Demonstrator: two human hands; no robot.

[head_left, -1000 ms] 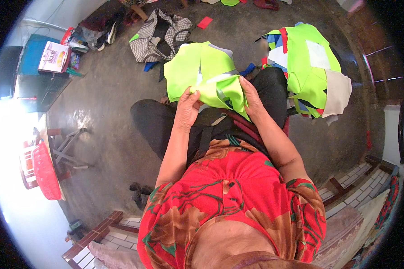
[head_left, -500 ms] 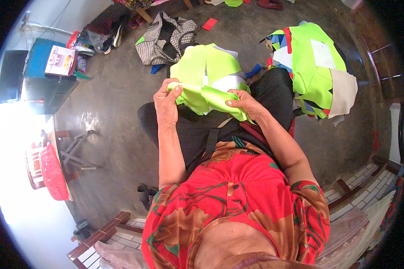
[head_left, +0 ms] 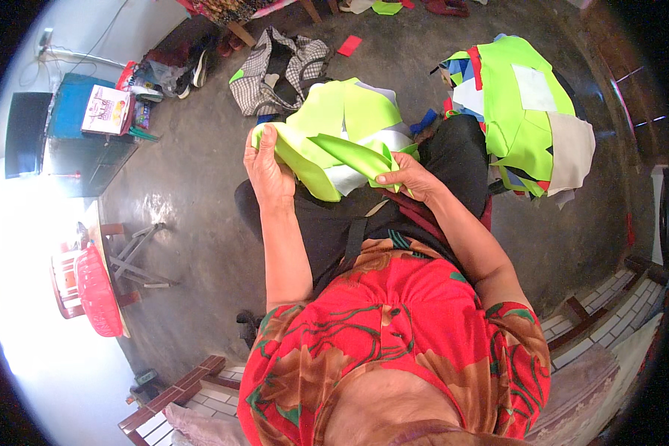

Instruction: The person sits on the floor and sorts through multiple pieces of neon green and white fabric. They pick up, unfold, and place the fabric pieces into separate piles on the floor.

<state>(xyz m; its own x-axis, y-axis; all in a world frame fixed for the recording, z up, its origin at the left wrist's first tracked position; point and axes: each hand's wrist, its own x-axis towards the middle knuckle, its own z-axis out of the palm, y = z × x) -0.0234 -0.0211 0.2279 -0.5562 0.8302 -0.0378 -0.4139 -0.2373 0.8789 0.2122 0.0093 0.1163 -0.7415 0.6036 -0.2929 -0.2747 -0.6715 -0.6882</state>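
A neon yellow-green fabric piece with a white panel (head_left: 342, 137) is stretched over my lap between both hands. My left hand (head_left: 267, 172) grips its left edge, fingers curled over the cloth. My right hand (head_left: 407, 178) pinches a folded strip of the same fabric at its right end. I sit in black trousers and a red patterned top.
A heap of neon green, white and coloured cloth pieces (head_left: 524, 111) lies on the floor to my right. A checked bag (head_left: 279, 63) sits ahead, a blue cabinet (head_left: 78, 119) at far left, a red plastic basket (head_left: 97, 290) on a stool to the left.
Both hands have moved apart, the left one swinging out to the left, so the green fabric is now pulled wider across my lap.
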